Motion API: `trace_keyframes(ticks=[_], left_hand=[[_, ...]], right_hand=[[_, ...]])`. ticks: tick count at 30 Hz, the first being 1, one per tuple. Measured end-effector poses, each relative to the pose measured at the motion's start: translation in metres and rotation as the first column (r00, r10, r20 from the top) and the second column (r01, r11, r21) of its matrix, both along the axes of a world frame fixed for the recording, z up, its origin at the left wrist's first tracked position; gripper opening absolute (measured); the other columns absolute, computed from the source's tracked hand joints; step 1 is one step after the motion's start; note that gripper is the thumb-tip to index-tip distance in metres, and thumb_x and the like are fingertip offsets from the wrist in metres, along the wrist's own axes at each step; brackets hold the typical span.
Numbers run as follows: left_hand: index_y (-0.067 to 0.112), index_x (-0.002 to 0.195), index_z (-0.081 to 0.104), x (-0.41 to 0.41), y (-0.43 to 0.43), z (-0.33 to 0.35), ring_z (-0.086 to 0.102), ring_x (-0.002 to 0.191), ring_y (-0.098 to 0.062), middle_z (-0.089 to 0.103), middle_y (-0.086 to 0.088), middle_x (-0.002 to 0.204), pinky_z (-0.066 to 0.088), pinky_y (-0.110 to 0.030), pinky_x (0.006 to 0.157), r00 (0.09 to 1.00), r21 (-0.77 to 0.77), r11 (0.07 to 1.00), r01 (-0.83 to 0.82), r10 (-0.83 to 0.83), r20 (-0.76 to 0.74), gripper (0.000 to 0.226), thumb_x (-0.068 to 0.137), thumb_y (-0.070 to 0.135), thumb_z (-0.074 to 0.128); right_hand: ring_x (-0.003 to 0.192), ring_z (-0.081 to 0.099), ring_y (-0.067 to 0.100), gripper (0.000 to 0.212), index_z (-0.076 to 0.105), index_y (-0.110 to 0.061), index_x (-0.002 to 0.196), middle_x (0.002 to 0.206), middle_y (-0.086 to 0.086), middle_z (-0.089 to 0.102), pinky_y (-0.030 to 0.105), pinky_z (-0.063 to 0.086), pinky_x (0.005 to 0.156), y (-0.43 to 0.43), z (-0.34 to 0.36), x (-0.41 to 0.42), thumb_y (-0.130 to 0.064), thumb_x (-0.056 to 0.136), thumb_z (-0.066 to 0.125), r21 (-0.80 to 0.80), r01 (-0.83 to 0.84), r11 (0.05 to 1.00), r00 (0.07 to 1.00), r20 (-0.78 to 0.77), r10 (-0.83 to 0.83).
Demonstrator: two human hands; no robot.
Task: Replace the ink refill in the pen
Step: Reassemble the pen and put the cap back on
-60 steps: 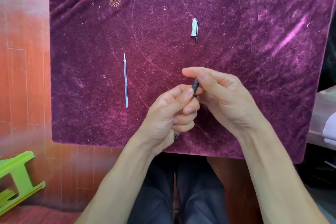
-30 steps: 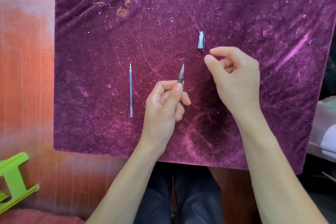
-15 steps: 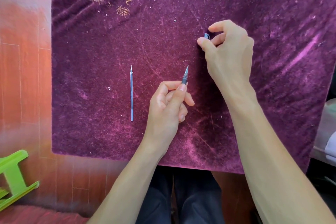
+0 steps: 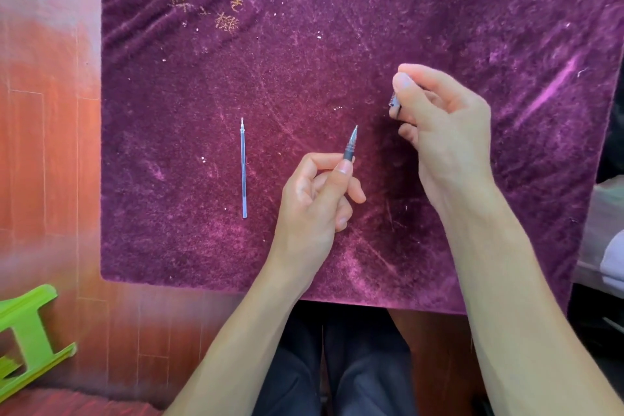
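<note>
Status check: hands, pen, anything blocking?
Left hand holds the pen, tip up. Right hand pinches the cap, clear of the velvet cloth. Loose refill lies left of the pen, untouched. Nothing in the way.

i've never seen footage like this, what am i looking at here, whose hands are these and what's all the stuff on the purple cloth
There is no machine here. This is a single picture from a wide-angle camera worn on a person's head, looking forward and down, so you see that person's own two bare arms reaching into the scene, with their dark trousers at the bottom edge.

The left hand holds a pen by its dark grip section, with the metal tip pointing up and away from the person. The right hand pinches a small object, probably the pen's cap, though the fingers hide most of it.

A purple velvet cloth covers the work surface. On it, left of both hands, lies a thin, clear ink refill, touched by neither hand. At the lower left, on the reddish floor, stands something bright green, possibly a stool.
</note>
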State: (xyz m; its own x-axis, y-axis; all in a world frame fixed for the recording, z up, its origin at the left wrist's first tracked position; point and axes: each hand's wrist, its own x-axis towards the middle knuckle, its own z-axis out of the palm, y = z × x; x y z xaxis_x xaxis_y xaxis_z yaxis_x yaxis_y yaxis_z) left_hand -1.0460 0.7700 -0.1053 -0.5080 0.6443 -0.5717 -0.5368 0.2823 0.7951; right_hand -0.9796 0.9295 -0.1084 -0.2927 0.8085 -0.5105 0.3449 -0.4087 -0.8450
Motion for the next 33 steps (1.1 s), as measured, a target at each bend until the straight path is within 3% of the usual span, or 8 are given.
trace_keyframes(ticks=[3, 7, 23, 29, 33], left_hand=[[0.015, 0.105, 0.061, 0.005, -0.002, 0.002, 0.043, 0.045, -0.006, 0.068, -0.002, 0.073, 0.039, -0.017, 0.047, 0.999, 0.000, 0.999, 0.038, -0.038, 0.002, 0.009, 0.104, 0.023, 0.056], [0.012, 0.105, 0.061, 0.014, -0.006, 0.002, 0.043, 0.045, -0.007, 0.068, -0.004, 0.073, 0.039, -0.017, 0.046, 0.995, 0.009, 0.996, 0.093, -0.093, 0.017, 0.012, 0.104, 0.022, 0.056], [0.002, 0.110, 0.061, 0.038, -0.009, 0.003, 0.042, 0.043, -0.005, 0.069, -0.004, 0.073, 0.038, -0.019, 0.045, 0.990, -0.024, 0.990, 0.142, -0.142, 0.008, 0.018, 0.106, 0.018, 0.054], [0.007, 0.107, 0.062, 0.043, -0.009, 0.003, 0.041, 0.043, -0.006, 0.068, -0.005, 0.073, 0.035, -0.021, 0.043, 0.987, 0.000, 0.987, 0.159, -0.159, 0.007, 0.014, 0.106, 0.018, 0.054], [0.012, 0.104, 0.063, 0.046, -0.009, 0.003, 0.041, 0.042, -0.005, 0.069, -0.006, 0.073, 0.035, -0.020, 0.042, 0.988, 0.024, 0.988, 0.155, -0.155, 0.014, 0.011, 0.106, 0.019, 0.054]], right_hand=[[0.081, 0.071, 0.007, 0.019, 0.080, -0.028, 0.114, 0.084, -0.009, 0.076, 0.028, 0.052, 0.079, -0.011, 0.004, 0.019, -0.034, 0.096, 0.078, -0.159, 0.018, 0.987, 0.995, -0.095, -0.033], [0.081, 0.073, 0.008, 0.017, 0.081, -0.028, 0.112, 0.085, -0.008, 0.078, 0.029, 0.052, 0.081, -0.027, 0.005, 0.035, -0.032, 0.096, 0.079, -0.239, 0.030, 0.971, 0.988, -0.139, -0.065], [0.084, 0.073, 0.003, 0.013, 0.082, -0.034, 0.107, 0.090, -0.010, 0.080, 0.028, 0.051, 0.079, -0.040, 0.007, 0.066, -0.031, 0.095, 0.080, -0.170, -0.030, 0.985, 0.979, -0.205, -0.005], [0.084, 0.071, -0.001, 0.013, 0.081, -0.035, 0.107, 0.087, -0.013, 0.079, 0.019, 0.052, 0.077, -0.043, 0.007, 0.074, -0.028, 0.095, 0.080, -0.130, -0.086, 0.988, 0.972, -0.229, 0.054], [0.084, 0.070, 0.000, 0.013, 0.081, -0.034, 0.107, 0.085, -0.013, 0.078, 0.023, 0.052, 0.077, -0.046, 0.008, 0.078, -0.026, 0.096, 0.079, -0.130, -0.105, 0.986, 0.968, -0.241, 0.072]])
